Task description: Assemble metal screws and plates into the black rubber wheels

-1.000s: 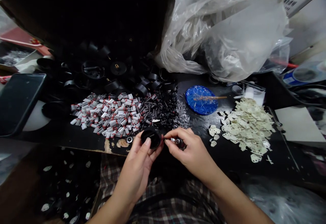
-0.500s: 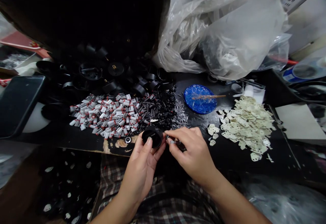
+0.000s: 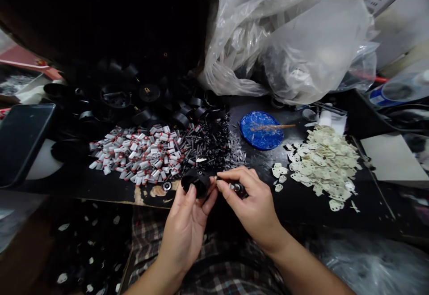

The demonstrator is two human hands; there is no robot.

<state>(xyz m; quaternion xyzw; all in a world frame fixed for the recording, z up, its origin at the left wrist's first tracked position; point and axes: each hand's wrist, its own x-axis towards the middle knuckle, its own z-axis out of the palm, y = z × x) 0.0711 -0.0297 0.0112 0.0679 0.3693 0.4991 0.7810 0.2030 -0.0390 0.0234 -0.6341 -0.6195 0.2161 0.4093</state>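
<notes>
My left hand point(image 3: 186, 223) is closed around a round black plastic cup-shaped housing point(image 3: 197, 184), its open side tilted up toward me. Thumb on the near rim, fingers behind and to the right. My right hand point(image 3: 250, 201) is closed too, gripping a small dark-handled tool with a shiny metal part point(image 3: 238, 189) against the palm. Its thumb and forefinger meet at the right side of the housing; a tiny piece there is too small to name. Just left of the housing, a small ring-shaped part point(image 3: 166, 186) lies at the table edge.
Behind my hands lie grey caps with red rings point(image 3: 140, 154), small black springs point(image 3: 197, 145) and grey slivers point(image 3: 235, 152). A blue lid with a stick point(image 3: 259, 136) and a heap of cream plates point(image 3: 326, 161) are to the right. Black housings point(image 3: 149, 93), plastic bags point(image 3: 301, 58) and a phone point(image 3: 25, 141) surround them.
The housing and my left hand shift slightly left and the housing tilts a little. In my right hand the tool turns slightly, its dark end showing more now. The view drifts a little.
</notes>
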